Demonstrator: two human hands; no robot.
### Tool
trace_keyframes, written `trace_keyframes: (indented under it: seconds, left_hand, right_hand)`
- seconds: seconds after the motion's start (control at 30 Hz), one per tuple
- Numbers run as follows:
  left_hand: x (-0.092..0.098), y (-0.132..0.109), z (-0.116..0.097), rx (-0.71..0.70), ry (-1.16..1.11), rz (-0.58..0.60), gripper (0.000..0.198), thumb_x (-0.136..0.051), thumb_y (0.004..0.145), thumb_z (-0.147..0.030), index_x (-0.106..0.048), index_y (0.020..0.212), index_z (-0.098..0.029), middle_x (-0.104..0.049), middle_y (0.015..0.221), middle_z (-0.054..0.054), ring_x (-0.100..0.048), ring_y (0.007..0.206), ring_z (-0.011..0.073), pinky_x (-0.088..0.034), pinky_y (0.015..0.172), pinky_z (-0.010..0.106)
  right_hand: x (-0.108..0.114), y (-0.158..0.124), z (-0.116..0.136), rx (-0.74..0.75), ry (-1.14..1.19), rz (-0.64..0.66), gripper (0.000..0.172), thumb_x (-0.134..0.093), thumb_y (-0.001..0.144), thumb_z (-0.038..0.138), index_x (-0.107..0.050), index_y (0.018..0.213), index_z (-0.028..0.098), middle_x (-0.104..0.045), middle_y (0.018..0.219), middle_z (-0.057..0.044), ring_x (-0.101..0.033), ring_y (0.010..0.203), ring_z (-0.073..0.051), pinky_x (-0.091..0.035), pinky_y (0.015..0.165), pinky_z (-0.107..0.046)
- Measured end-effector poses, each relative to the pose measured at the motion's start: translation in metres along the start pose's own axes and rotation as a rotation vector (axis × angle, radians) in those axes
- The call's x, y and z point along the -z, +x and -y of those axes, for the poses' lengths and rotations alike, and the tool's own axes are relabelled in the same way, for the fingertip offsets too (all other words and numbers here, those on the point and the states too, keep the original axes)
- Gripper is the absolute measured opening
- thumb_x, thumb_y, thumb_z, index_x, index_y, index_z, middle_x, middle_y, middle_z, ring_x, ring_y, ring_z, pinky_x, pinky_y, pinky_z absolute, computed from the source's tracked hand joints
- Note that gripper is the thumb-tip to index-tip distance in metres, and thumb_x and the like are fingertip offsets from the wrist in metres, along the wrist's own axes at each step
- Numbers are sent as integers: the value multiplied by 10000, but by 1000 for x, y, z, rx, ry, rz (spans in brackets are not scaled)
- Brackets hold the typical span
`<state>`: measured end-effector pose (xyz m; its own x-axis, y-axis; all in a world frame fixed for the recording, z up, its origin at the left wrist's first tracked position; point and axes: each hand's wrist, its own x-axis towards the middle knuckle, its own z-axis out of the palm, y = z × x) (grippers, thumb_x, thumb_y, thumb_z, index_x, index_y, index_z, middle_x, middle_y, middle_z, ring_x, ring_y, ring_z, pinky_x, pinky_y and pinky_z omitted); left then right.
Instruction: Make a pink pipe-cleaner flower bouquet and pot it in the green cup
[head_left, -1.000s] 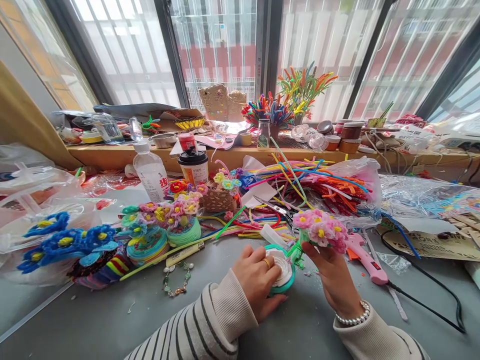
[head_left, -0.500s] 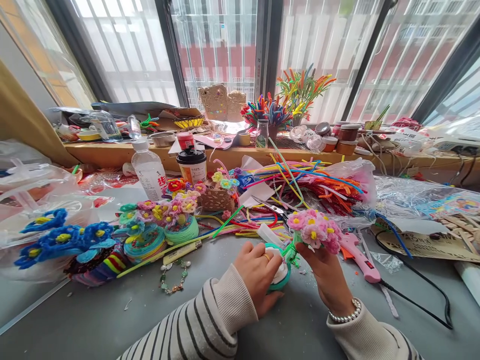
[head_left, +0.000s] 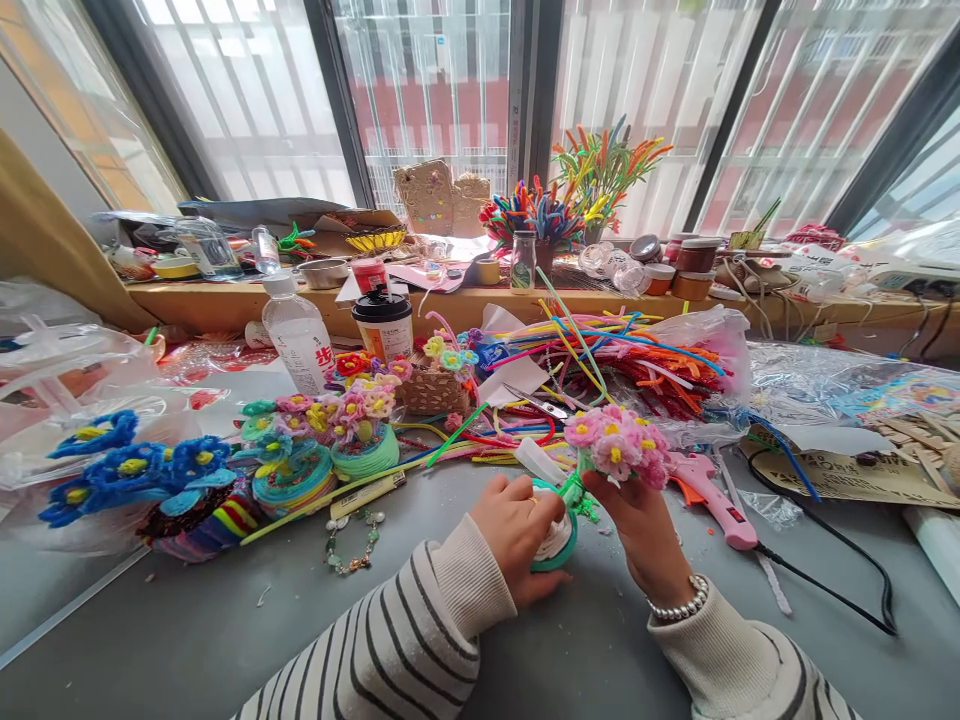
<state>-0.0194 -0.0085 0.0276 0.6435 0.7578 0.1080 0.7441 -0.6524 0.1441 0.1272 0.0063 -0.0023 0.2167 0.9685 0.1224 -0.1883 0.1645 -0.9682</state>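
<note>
My left hand (head_left: 519,537) is closed round a small teal-rimmed pot (head_left: 568,545) with white filling, low over the grey table. Its fingers cover part of the filling. A bunch of pink flowers (head_left: 616,445) with yellow centres leans out to the right of the pot on green stems (head_left: 577,495). Just beneath the blossoms, my right hand (head_left: 645,535) grips the bunch, its fingers partly hidden by the flowers. Between the two hands, the stems reach the pot's edge; their lower ends are hard to make out.
Finished flower pots (head_left: 292,475) and a bracelet (head_left: 352,545) lie left. Behind are a bottle (head_left: 296,335), a lidded cup (head_left: 384,325), scissors (head_left: 544,405) and loose pipe cleaners (head_left: 652,365). A pink glue gun (head_left: 716,500) with a black cord lies right.
The pink flowers and my right hand have shifted slightly left and up in view. My left hand keeps its hold on the pot.
</note>
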Motion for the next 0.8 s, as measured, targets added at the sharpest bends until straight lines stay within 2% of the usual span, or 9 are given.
trace_keyframes:
  seconds: [0.17, 0.27, 0.43, 0.53, 0.6, 0.67, 0.73, 0.8]
  left_hand:
    - [0, -6, 1, -20, 92, -58, 416, -611, 559, -419, -453, 861, -182, -585, 729, 17, -477, 772, 205, -326, 669, 336]
    - [-3, -6, 1, -98, 153, -85, 364, -624, 577, -370, -463, 843, -181, -594, 778, 14, -482, 776, 187, -335, 719, 327]
    - [-13, -2, 3, -164, 126, -154, 331, -627, 611, -338, -471, 851, -172, -609, 815, 20, -502, 830, 182, -364, 752, 301]
    - [-14, -4, 6, -176, 83, -236, 384, -621, 574, -453, -488, 791, -165, -608, 762, 39, -517, 800, 194, -391, 747, 311]
    - [-11, -7, 9, -185, -17, -333, 395, -571, 585, -518, -491, 738, -163, -596, 705, 39, -521, 756, 185, -415, 712, 301]
    - [-6, -10, 13, -125, -141, -454, 311, -522, 669, -467, -493, 722, -162, -586, 677, 32, -521, 721, 164, -430, 674, 279]
    - [-1, -9, 15, -3, -237, -537, 198, -498, 729, -353, -505, 767, -159, -599, 716, 35, -533, 723, 154, -434, 673, 279]
    - [2, -6, 16, 52, -336, -526, 208, -519, 718, -311, -518, 849, -150, -620, 783, 46, -555, 742, 157, -441, 686, 288]
  right_hand:
    - [-1, 0, 2, -4, 34, 24, 384, -662, 547, 365, -574, 888, 210, -654, 812, -31, -557, 834, -237, -428, 715, -377]
    - [-1, 1, 3, -1, 25, 39, 374, -660, 554, 357, -568, 884, 207, -649, 836, -37, -560, 822, -235, -430, 704, -371]
    - [-1, 3, 1, 15, 3, 36, 340, -652, 564, 337, -579, 863, 193, -647, 794, -37, -550, 827, -232, -421, 714, -369]
    - [0, 7, -1, 47, -17, 51, 311, -650, 578, 310, -584, 865, 210, -640, 827, -18, -526, 871, -219, -412, 736, -351]
    - [1, 9, -2, 73, -38, 71, 304, -639, 601, 289, -577, 892, 225, -630, 886, -8, -512, 898, -210, -410, 745, -340]
    - [2, 9, -2, 82, -76, 111, 313, -631, 617, 279, -569, 919, 229, -622, 921, -10, -516, 895, -209, -416, 737, -337]
    - [1, 9, 0, 101, -138, 166, 312, -626, 625, 279, -566, 926, 223, -620, 928, -21, -527, 882, -214, -422, 730, -342]
    - [-3, 8, 4, 154, -225, 231, 289, -610, 644, 282, -567, 922, 217, -616, 937, -32, -527, 899, -223, -421, 744, -352]
